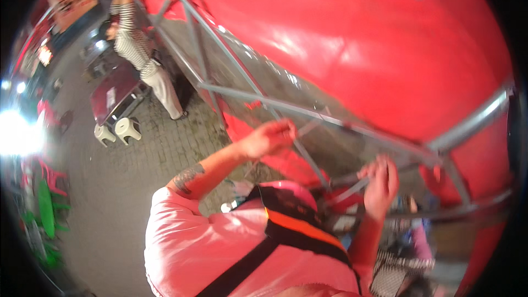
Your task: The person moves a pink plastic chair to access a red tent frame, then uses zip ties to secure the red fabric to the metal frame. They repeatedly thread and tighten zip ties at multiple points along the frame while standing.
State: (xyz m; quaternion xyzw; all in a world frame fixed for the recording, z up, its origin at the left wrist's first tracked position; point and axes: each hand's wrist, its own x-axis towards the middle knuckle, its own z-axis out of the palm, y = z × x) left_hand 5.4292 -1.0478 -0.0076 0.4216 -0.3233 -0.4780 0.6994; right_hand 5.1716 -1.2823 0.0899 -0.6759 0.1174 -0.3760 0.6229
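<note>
Both my hands are raised in front of a grey metal canopy frame [247,97] with red sheeting [341,44] stretched over it. My left hand [269,138] is closed, thumb and fingers pinched together just in front of the slanting bars. A pale strip shows by its fingertips, but I cannot tell whether they hold it. To the right and lower, my right hand [380,184] is beneath the long bar, its fingers bent toward the thumb. Another pale strip runs to its fingers. What either hand grips is too blurred to make out.
At the far left, a person in a striped top [132,47] reaches up beside the sheeting. Near them are a dark red table [115,91] and two white stools [127,130]. Green and pink chairs [47,209] stand at the left edge. Blurred goods [410,242] lie at lower right.
</note>
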